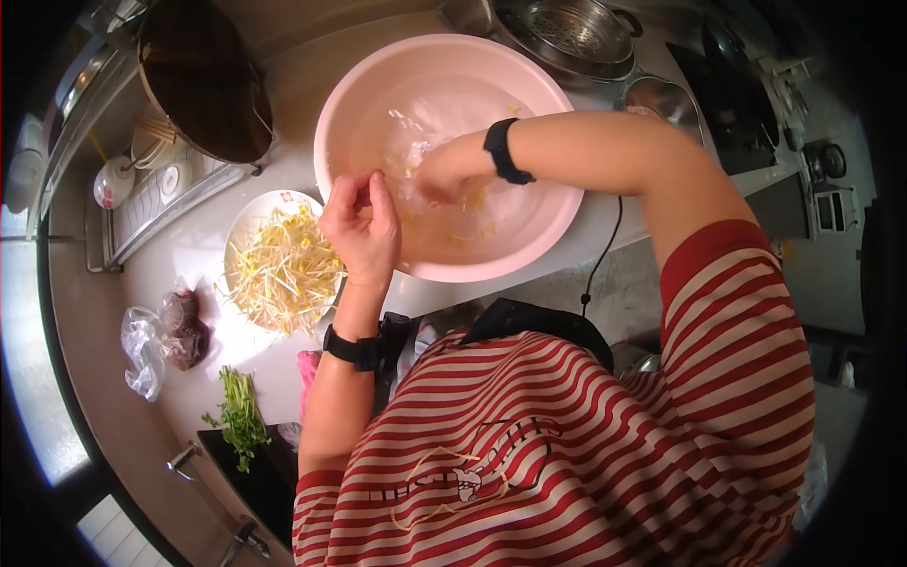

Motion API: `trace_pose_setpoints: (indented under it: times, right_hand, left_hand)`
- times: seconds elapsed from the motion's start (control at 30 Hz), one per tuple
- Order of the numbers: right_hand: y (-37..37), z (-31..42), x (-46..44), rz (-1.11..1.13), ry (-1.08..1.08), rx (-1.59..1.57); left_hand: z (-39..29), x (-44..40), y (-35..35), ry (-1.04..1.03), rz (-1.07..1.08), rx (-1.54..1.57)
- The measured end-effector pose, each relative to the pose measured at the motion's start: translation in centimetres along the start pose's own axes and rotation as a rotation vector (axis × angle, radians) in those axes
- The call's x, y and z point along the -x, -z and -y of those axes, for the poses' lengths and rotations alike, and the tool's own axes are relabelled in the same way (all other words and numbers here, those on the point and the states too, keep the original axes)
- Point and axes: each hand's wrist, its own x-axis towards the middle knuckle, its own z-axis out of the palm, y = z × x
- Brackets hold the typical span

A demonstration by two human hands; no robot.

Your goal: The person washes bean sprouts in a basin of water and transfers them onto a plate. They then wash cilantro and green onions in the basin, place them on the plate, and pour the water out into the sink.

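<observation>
A wide pink basin (446,275) of water stands before me, with a few bean sprouts (487,230) afloat. My right hand (448,173) is dipped into the water, its fingers blurred by ripples and largely hidden. Over the basin's left rim, my left hand (361,227) is raised with fingers curled and thumb pressed to the fingertips; whatever they may pinch is too small to make out. Just left of this hand, a white plate (238,225) carries a heap of bean sprouts (283,269).
Green herbs (242,416) lie on a dark board (253,482) at lower left. Beside them are a clear plastic bag (144,352) and dark red bagged food (185,331). A dish rack (175,213) stands at left, a steamer pot (567,38) behind the basin, a metal bowl (661,99) right.
</observation>
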Motion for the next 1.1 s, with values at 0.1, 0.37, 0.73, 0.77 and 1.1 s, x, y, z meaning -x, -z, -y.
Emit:
trace_pose_setpoints:
  times: [0.1, 0.37, 0.73, 0.77, 1.1]
  right_hand:
    - [-0.9, -1.8, 1.4, 0.077, -0.026, -0.201]
    - [-1.1, 1.5, 2.3, 0.129, -0.290, -0.553]
    - [-0.8, 4.2, -1.8, -0.011, -0.004, -1.327]
    - [-0.4, 4.2, -1.8, 0.001, -0.042, -1.406]
    - [4.6, 3.7, 5.4, -0.159, 0.115, -1.666]
  left_hand:
    - [0.2, -0.1, 0.1, -0.013, 0.007, -0.021]
    - [0.0, -0.1, -0.1, -0.014, 0.013, -0.030]
    - [-0.8, 0.1, 0.3, 0.024, 0.004, 0.016]
    - [-1.2, 0.1, 0.2, 0.063, -0.018, 0.063]
    - [-0.4, -1.1, 0.8, 0.077, -0.083, 0.207]
